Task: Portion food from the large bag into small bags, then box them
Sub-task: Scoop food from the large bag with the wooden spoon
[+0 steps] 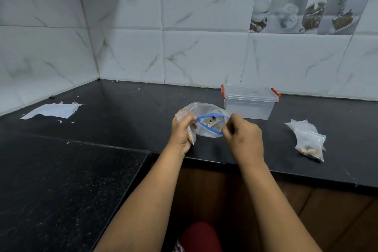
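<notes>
- Large bag (206,116): clear, blue zip rim, few food bits inside; centre frame, mouth gaping toward camera, rim running left-right
- Left hand (182,131) pinches rim plus small bag (191,136); right hand (243,137) pinches opposite rim

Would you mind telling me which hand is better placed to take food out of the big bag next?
The right hand. It only pinches the rim of the big bag, while the left hand also holds a small bag against the other rim.
</notes>
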